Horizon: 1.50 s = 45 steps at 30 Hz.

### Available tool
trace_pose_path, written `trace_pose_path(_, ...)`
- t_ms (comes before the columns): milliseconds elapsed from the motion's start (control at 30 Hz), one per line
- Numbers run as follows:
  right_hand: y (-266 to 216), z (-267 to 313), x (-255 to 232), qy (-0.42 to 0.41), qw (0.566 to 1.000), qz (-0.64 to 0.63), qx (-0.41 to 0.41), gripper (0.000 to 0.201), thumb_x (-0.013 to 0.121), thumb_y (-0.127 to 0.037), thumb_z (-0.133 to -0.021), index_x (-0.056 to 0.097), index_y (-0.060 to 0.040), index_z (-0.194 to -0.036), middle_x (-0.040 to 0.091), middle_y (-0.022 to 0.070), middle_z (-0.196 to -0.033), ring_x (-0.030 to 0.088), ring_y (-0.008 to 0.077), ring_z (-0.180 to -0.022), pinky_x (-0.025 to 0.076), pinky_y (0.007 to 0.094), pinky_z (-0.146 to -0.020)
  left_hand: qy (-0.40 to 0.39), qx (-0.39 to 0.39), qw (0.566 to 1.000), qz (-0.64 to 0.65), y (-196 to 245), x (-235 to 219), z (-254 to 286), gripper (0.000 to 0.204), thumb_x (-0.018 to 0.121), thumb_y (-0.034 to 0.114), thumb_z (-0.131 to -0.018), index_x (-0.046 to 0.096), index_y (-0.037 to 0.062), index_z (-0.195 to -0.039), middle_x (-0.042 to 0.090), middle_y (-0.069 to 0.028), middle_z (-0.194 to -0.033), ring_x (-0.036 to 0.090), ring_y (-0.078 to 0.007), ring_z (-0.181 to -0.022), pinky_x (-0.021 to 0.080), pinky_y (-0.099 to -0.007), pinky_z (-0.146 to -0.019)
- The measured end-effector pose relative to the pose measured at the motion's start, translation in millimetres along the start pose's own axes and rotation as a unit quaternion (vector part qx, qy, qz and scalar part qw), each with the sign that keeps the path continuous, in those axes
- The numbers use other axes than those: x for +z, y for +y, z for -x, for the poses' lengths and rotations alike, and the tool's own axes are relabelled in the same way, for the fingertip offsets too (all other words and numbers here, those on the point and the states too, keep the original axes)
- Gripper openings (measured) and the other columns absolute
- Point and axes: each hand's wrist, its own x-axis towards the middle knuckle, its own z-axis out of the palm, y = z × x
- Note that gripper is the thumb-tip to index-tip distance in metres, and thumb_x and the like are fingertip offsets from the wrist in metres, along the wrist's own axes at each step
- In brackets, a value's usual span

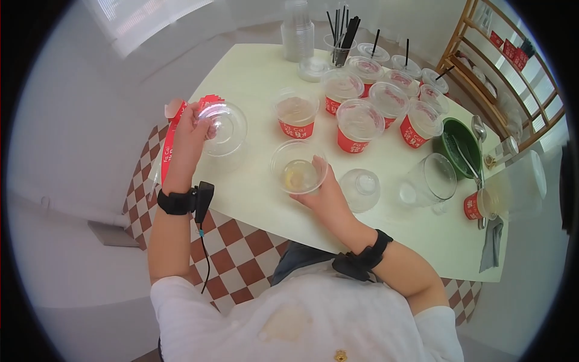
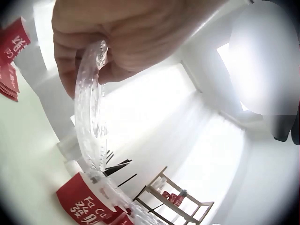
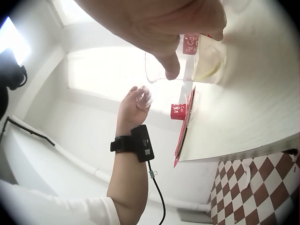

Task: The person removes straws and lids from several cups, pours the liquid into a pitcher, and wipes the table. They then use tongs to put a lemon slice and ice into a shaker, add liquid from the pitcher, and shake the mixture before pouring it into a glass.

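Note:
My left hand [image 1: 188, 136] pinches a clear plastic lid [image 1: 232, 136] by its edge, above the left part of the table. In the left wrist view the lid [image 2: 86, 112] is seen edge-on between thumb and fingers. My right hand [image 1: 329, 202] grips a clear plastic cup [image 1: 274, 158] near the table's front edge, thumb on one side and fingers on the other. Pale liquid with a lemon slice [image 3: 211, 71] lies in the cup's lower part; this cup has no red sleeve. Just behind it stands a filled cup with a red sleeve [image 1: 297, 129].
Red paper sleeves [image 1: 172, 145] lie at the table's left edge. Several lidded cups [image 1: 356, 123] crowd the back right. A clear dome-like piece [image 1: 360, 190], a glass pitcher [image 1: 431, 178] and a green bowl [image 1: 447, 134] stand to the right. Stacked clear cups [image 1: 297, 36] and straws [image 1: 348, 42] are behind.

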Motion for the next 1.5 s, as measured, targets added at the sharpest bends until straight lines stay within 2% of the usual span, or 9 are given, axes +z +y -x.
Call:
trace_pose_path(100,-1,-1,-1,-0.011,1.000,-0.015,0.011,0.088,0.077,-0.017,-0.066,0.024,0.0042,-0.132,0.036,0.0230,-0.133,0.037,0.0318,-0.124,0.032,0.0336,-0.102,-0.023,-0.088,0.990,-0.111,-65,-14,-9,0.035,0.057,0.010,-0.082,0.050,-0.0053,-0.113,0.059,-0.0124,-0.098,0.058,-0.0214,-0.088,0.047,-0.0312,-0.077)
trace_pose_path(200,1,1,-3,-0.025,0.999,-0.038,0.011,0.090,0.074,-0.015,-0.068,0.018,0.0039,-0.136,0.031,0.0229,-0.136,0.032,0.0318,-0.128,0.029,0.0333,-0.104,0.006,0.078,0.935,-0.345,-91,-11,-7,0.038,0.060,0.011,-0.080,0.050,-0.0046,-0.113,0.054,-0.0190,-0.110,0.053,-0.0279,-0.102,0.043,-0.0349,-0.088)
trace_pose_path(367,-17,12,-29,-0.050,0.998,-0.042,0.011,0.096,0.068,-0.009,-0.072,0.003,0.0000,-0.140,0.019,0.0217,-0.143,0.021,0.0292,-0.134,0.022,0.0356,-0.108,-0.103,0.286,0.891,-0.336,0,37,-11,0.043,0.065,0.016,-0.077,0.050,-0.0016,-0.113,0.048,-0.0183,-0.122,0.047,-0.0322,-0.112,0.039,-0.0375,-0.094)
trace_pose_path(500,-37,10,-56,-0.041,0.999,-0.028,-0.012,0.096,0.066,-0.005,-0.072,-0.001,-0.0038,-0.142,0.015,0.0202,-0.145,0.018,0.0280,-0.135,0.020,0.0389,-0.109,-0.186,0.443,0.762,-0.435,29,93,-20,0.044,0.065,0.017,-0.075,0.050,0.0001,-0.112,0.048,-0.0142,-0.125,0.047,-0.0296,-0.114,0.042,-0.0362,-0.090)
trace_pose_path(700,-43,3,-64,-0.061,0.994,0.043,-0.073,0.104,0.075,-0.017,-0.069,0.002,0.0022,-0.140,0.016,0.0262,-0.143,0.021,0.0325,-0.133,0.023,0.0341,-0.107,-0.294,0.335,0.756,-0.479,29,121,-37,0.031,0.063,0.014,-0.072,0.057,0.0004,-0.099,0.052,-0.0204,-0.116,0.056,-0.0317,-0.098,0.049,-0.0382,-0.077)
trace_pose_path(900,-15,-8,-25,-0.070,0.994,-0.079,-0.005,0.116,0.080,-0.019,-0.063,-0.005,0.0016,-0.139,0.018,0.0303,-0.140,0.021,0.0353,-0.133,0.025,0.0336,-0.106,-0.343,0.323,0.744,-0.474,43,120,-39,0.024,0.056,0.012,-0.075,0.058,0.0014,-0.096,0.056,-0.0209,-0.105,0.059,-0.0325,-0.084,0.049,-0.0401,-0.073)
trace_pose_path(1100,-2,-6,-6,-0.042,0.994,-0.099,-0.004,0.117,0.082,-0.016,-0.059,-0.003,0.0011,-0.139,0.021,0.0288,-0.140,0.023,0.0342,-0.132,0.025,0.0334,-0.106,-0.363,0.292,0.781,-0.417,55,117,-43,0.028,0.049,0.012,-0.078,0.054,0.0042,-0.105,0.060,-0.0206,-0.093,0.058,-0.0363,-0.079,0.046,-0.0418,-0.070)
trace_pose_path(1400,-2,-12,2,-0.010,0.988,-0.151,-0.017,0.089,0.081,-0.013,-0.059,0.028,0.0021,-0.129,0.039,0.0196,-0.129,0.039,0.0311,-0.122,0.034,0.0334,-0.100,-0.067,0.229,0.889,-0.390,55,98,-54,0.024,0.043,0.015,-0.088,0.054,0.0034,-0.106,0.062,-0.0182,-0.086,0.060,-0.0320,-0.079,0.047,-0.0394,-0.067)
trace_pose_path(1500,-4,-10,0,-0.002,0.993,-0.120,0.002,0.088,0.080,-0.016,-0.060,0.028,0.0018,-0.129,0.040,0.0198,-0.129,0.040,0.0314,-0.121,0.036,0.0338,-0.099,0.015,0.198,0.967,-0.161,30,61,-69,0.027,0.043,0.016,-0.091,0.052,-0.0007,-0.111,0.063,-0.0122,-0.087,0.061,-0.0213,-0.078,0.047,-0.0321,-0.064)
